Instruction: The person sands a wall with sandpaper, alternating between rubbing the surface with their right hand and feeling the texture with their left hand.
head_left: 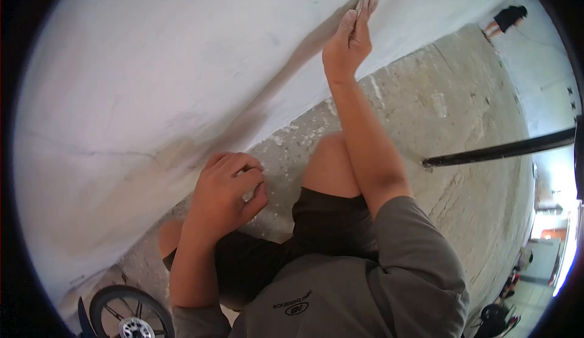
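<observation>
My right hand (350, 43) is raised against the white wall (152, 64). Its whitened fingers and thumb pinch a thin pale sheet (361, 3), of which only a narrow edge shows; its kind is hard to make out. Lower and to the left, my left hand (228, 189) hovers over my knee, close to the wall. Its fingers curl loosely, with a gap between thumb and fingers, and no object shows in it.
White flecks dot the concrete floor (474, 113) along the wall's foot. A dark pole (499, 149) slants in from the right. A spoked wheel (131, 313) stands at lower left. A clear cup (438, 104) is on the floor. Another person (508, 20) is far off at upper right.
</observation>
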The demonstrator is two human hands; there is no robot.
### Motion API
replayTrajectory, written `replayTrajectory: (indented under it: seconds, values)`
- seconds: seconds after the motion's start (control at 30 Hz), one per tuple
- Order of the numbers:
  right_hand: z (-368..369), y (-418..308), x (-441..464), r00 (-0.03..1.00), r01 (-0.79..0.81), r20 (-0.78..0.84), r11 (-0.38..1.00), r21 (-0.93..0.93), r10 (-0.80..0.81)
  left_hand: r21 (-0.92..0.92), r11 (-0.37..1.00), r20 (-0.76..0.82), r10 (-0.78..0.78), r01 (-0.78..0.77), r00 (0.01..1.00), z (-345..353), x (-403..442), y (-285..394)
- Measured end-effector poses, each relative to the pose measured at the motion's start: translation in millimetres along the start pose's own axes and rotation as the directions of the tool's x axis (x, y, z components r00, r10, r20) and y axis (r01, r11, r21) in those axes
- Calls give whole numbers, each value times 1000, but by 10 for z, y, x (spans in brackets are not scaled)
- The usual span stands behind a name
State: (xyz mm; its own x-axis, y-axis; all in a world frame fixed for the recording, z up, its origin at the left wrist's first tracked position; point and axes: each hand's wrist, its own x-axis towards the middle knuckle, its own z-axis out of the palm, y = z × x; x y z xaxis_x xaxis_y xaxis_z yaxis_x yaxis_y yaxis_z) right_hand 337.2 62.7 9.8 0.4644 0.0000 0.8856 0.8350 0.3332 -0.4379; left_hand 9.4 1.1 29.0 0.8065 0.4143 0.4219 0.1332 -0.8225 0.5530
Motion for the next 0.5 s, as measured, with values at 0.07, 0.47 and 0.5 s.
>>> replayTrajectory:
  seconds: [0.07,0.47,0.5]
  values:
    - [5,-91,-24,990,128,54,991,25,-129,-30,999,-7,32,-32,999,9,20,-16]
    - [-129,-127,103,970,-234,80,972,30,231,-18,999,-9,28,-28,1000,6,2,-35]
    - [-145,-114,145,989,-44,145,998,54,36,-16,999,-8,28,-28,1000,4,8,-40]
